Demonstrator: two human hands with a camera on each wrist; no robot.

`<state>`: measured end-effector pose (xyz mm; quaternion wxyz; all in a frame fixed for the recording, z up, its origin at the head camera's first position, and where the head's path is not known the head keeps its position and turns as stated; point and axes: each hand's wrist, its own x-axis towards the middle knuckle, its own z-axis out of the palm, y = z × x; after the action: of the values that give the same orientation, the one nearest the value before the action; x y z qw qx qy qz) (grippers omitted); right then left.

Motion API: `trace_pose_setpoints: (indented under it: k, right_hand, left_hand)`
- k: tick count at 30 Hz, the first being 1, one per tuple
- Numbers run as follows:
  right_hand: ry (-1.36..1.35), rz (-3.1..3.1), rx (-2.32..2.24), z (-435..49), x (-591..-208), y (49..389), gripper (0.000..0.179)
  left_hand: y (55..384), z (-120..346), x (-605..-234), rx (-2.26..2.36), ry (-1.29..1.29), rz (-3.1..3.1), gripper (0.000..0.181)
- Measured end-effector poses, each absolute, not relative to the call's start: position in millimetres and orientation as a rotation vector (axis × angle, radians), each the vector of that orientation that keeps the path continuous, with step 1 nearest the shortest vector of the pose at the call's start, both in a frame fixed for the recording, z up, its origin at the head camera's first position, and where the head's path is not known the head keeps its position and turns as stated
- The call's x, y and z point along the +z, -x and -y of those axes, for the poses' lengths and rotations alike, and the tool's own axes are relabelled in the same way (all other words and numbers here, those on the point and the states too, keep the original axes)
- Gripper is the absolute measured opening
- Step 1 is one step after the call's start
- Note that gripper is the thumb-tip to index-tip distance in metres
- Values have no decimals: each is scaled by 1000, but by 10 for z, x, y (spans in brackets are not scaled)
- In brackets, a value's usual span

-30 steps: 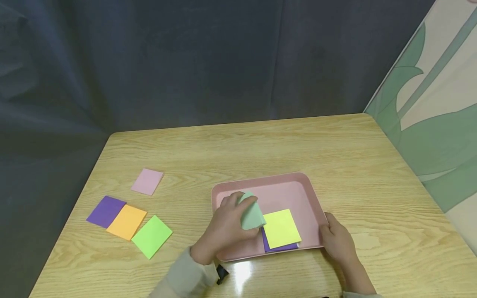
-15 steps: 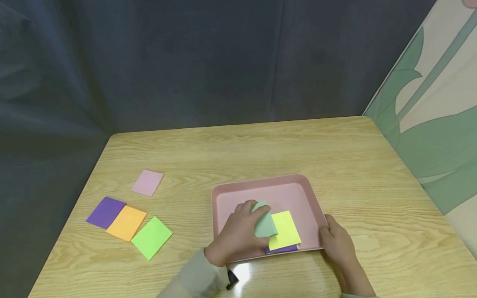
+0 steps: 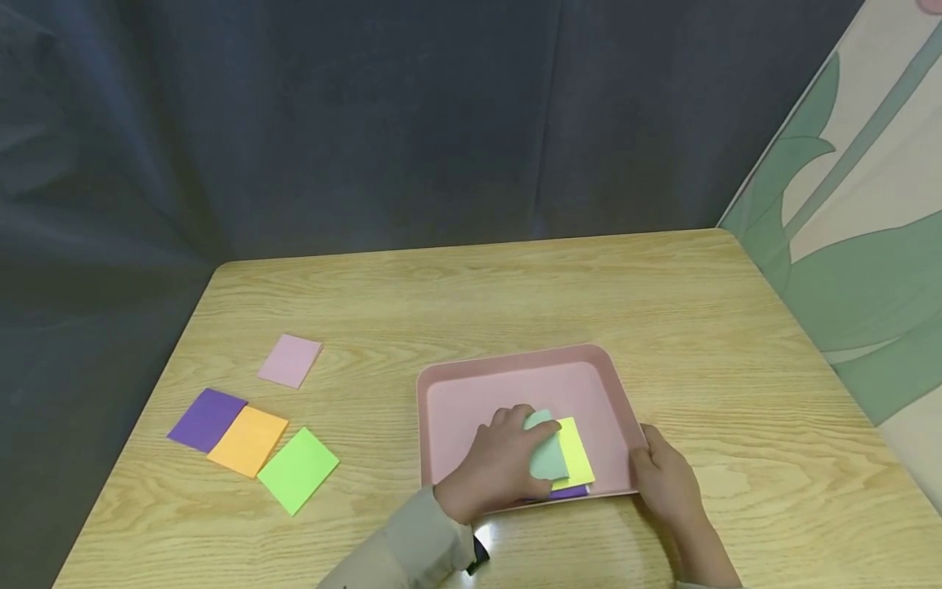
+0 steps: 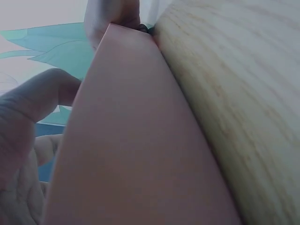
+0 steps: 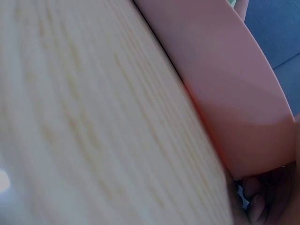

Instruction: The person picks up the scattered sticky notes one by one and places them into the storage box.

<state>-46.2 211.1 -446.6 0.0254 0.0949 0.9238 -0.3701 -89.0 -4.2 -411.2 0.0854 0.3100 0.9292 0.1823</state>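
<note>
My left hand [image 3: 496, 462] pinches a mint-green pad of sticky notes [image 3: 548, 458] between thumb and fingers, inside the pink tray [image 3: 471, 397]. The mint pad overlaps a yellow pad [image 3: 578, 455], which lies on a purple pad [image 3: 571, 492] at the tray's near right; whether mint and yellow touch, I cannot tell. My right hand [image 3: 668, 474] grips the tray's right rim near its front corner, thumb on top. In the left wrist view the tray's wall [image 4: 136, 126] hides the pads. Curled right fingers [image 5: 257, 201] show under the tray's corner in the right wrist view.
On the wooden table [image 3: 412, 303], left of the tray, lie a light pink pad [image 3: 290, 361], a purple pad [image 3: 208, 420], an orange pad [image 3: 248, 441] and a bright green pad [image 3: 298, 471]. A dark curtain [image 3: 412, 123] hangs behind the table.
The left hand has carried the mint pad rightward and slightly nearer, over the yellow pad, covering much of it. My right hand and the tray have stayed put.
</note>
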Motion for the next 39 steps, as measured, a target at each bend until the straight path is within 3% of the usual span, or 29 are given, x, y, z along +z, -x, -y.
trace_pose_setpoints:
  k: [39]
  right_hand:
    - [-282,-2858,-1162,-2110,-4482,467,36]
  left_hand:
    - [855,-64,-4134,203,-974,-2868,77]
